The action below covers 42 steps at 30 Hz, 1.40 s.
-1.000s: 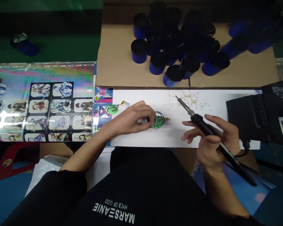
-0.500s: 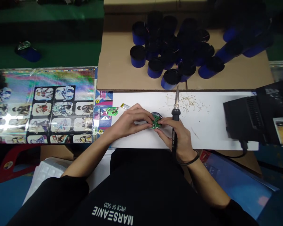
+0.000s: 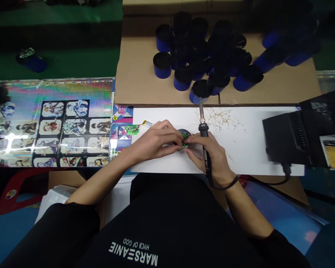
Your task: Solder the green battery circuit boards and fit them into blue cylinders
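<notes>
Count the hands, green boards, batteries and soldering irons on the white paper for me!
Hands: left hand, right hand: 2
Green circuit boards: 2
Flat silver battery: 1
Soldering iron: 1
Total: 6

A small green circuit board (image 3: 185, 144) sits on a round dark disc (image 3: 180, 132) on white paper (image 3: 240, 152). The left hand (image 3: 153, 140) and right hand (image 3: 209, 158) pinch its edges. The right hand also grips a black soldering iron (image 3: 203, 130), tip pointing away.
</notes>
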Each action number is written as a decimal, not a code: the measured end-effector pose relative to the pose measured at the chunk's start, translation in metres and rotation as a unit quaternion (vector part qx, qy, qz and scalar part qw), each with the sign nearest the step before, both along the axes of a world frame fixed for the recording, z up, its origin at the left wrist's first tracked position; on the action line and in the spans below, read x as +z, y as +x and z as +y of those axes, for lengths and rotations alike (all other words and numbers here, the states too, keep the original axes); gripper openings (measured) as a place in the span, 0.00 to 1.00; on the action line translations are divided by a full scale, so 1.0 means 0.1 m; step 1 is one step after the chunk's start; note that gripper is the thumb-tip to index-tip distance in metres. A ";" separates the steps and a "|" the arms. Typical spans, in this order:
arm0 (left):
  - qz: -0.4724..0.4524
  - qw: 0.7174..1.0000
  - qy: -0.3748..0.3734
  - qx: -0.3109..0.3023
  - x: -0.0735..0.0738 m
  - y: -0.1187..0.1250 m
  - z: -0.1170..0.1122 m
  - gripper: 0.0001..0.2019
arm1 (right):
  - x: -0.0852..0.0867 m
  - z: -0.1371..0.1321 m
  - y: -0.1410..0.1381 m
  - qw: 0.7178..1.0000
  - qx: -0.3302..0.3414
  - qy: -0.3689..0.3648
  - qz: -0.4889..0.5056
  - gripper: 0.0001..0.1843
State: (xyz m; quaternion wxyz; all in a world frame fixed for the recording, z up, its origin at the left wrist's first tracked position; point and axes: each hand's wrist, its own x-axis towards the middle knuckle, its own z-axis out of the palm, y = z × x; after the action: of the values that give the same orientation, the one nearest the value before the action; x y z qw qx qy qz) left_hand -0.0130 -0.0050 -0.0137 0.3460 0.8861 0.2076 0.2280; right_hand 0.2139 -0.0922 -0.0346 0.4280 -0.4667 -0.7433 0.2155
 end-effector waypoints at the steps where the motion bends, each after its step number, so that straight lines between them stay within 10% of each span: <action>1: -0.001 1.000 -0.009 0.002 0.00 0.01 0.00 0.07 | -0.01 -0.02 -0.03 1.000 -0.010 -0.001 0.008 0.20; 14: -0.014 0.999 -0.048 0.008 -0.07 -0.01 -0.05 0.05 | -0.06 -0.08 -0.16 0.997 -0.046 0.064 -0.017 0.23; 18: 0.009 0.999 -0.039 -0.025 0.01 0.00 0.01 0.06 | 0.06 -0.24 -0.09 0.990 -0.104 -0.005 0.095 0.12; 24: 0.035 0.996 -0.039 -0.068 0.09 -0.02 0.14 0.08 | 0.20 -0.53 0.09 0.935 -0.215 -0.059 0.278 0.22; 42: 0.082 0.993 -0.003 -0.090 0.17 0.02 0.19 0.10 | 0.06 -0.83 0.13 0.987 -0.138 -0.061 0.059 0.11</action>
State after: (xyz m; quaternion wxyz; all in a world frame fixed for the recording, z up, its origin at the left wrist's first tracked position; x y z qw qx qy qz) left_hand -0.0113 0.0141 0.0036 0.3493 0.9160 0.1552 0.1215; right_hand 0.2272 -0.1755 -0.0282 0.4674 -0.5765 -0.6308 0.2264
